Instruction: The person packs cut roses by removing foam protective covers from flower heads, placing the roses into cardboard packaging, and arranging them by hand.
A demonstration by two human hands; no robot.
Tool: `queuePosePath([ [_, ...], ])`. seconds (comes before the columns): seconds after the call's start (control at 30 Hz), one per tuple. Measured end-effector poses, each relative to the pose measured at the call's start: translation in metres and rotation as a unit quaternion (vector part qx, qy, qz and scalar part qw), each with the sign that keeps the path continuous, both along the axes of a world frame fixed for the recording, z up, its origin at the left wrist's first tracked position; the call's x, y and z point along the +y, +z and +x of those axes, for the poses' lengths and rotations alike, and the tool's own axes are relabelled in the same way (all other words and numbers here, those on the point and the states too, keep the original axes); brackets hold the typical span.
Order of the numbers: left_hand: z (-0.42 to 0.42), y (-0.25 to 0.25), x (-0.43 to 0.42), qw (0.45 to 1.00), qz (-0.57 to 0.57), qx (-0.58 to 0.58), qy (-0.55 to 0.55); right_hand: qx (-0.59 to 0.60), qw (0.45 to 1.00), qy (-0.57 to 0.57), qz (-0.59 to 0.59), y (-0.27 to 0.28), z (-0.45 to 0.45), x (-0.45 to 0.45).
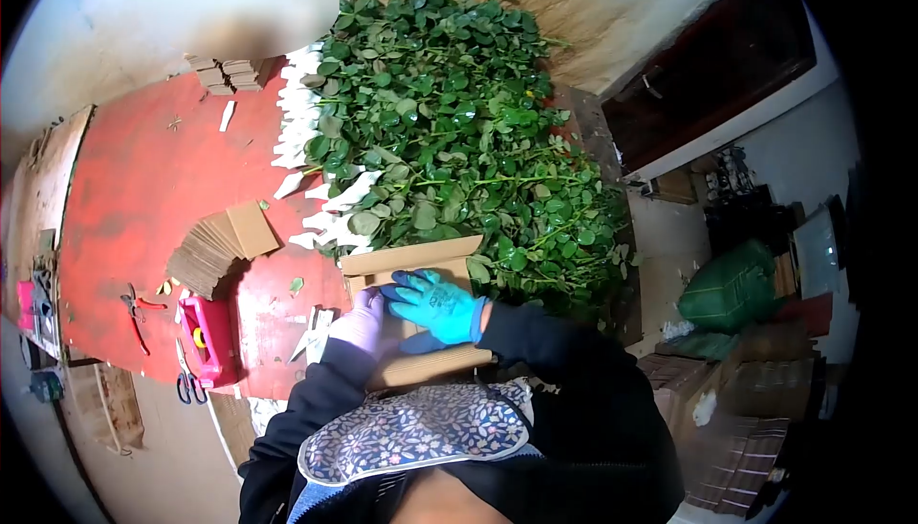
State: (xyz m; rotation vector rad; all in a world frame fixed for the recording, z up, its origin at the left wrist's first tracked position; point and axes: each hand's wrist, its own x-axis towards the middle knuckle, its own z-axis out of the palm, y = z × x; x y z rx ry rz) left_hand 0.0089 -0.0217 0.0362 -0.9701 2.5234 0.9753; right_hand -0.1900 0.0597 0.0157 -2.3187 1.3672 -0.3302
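Observation:
A cardboard box with raised flaps lies at the table edge in front of me. My left hand, in a light purple glove, is at the box's left end; its fingers are bunched together and seem to grip the cardboard there. Reaching in from the right, my right hand wears a teal and navy glove. Its fingers are stretched out to the left over the box's inside, which they partly hide. Beyond the box lies a big heap of leafy green stems, with white wrappings at their left ends.
On the red table are a fanned stack of cardboard pieces, a pink tape dispenser, red-handled pliers and scissors. More folded cardboard stands by the wall. At right are a green sack and piled cardboard.

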Motion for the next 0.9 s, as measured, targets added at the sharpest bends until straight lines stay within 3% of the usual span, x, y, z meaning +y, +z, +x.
queuePosePath([
  [0.03,-0.001,0.007,0.002,1.0,-0.017,0.006,-0.001,0.0,1.0,0.012,-0.018,0.007,-0.008,-0.004],
  [0.07,-0.003,0.015,0.002,1.0,-0.014,0.003,0.0,-0.001,0.993,0.011,0.117,0.049,-0.017,-0.019],
  [0.17,-0.007,0.021,0.005,1.0,0.009,-0.014,0.027,-0.131,0.986,-0.095,0.044,0.11,-0.066,-0.044],
  [0.23,0.0,0.006,0.01,1.0,-0.023,0.005,0.015,-0.016,0.987,-0.158,-0.033,0.136,-0.091,-0.073],
  [0.27,0.002,0.001,0.011,0.998,-0.058,0.023,0.003,0.049,0.968,-0.16,-0.188,0.116,-0.111,-0.089],
  [0.3,0.001,0.006,0.012,0.998,-0.06,0.021,0.001,0.072,0.955,-0.187,-0.219,0.088,-0.127,-0.097],
  [0.33,-0.003,0.016,0.012,0.999,-0.035,0.006,0.013,0.148,0.949,-0.232,-0.157,0.059,-0.142,-0.099],
  [0.4,-0.009,0.013,0.013,0.999,-0.008,-0.01,0.033,0.269,0.927,-0.243,0.092,0.034,-0.151,-0.107],
  [0.47,-0.003,0.0,0.015,0.999,-0.029,0.02,0.015,0.19,0.955,-0.221,0.059,0.002,-0.166,-0.099],
  [0.5,-0.001,-0.001,0.014,0.999,-0.028,0.037,0.011,0.208,0.95,-0.222,0.065,0.006,-0.167,-0.098],
  [0.67,0.005,0.003,0.011,0.997,-0.042,0.071,0.0,0.195,0.925,-0.255,-0.202,0.077,-0.156,-0.08],
  [0.77,0.015,-0.004,0.007,0.991,-0.039,0.13,-0.007,0.109,0.937,-0.256,-0.21,0.152,-0.123,-0.047],
  [0.87,0.029,-0.019,-0.006,0.982,-0.014,0.183,-0.033,0.011,0.944,-0.208,-0.256,0.145,-0.1,-0.007],
  [0.9,0.024,-0.013,-0.009,0.982,0.111,0.141,0.059,0.023,0.956,-0.23,-0.18,0.136,-0.097,0.015],
])
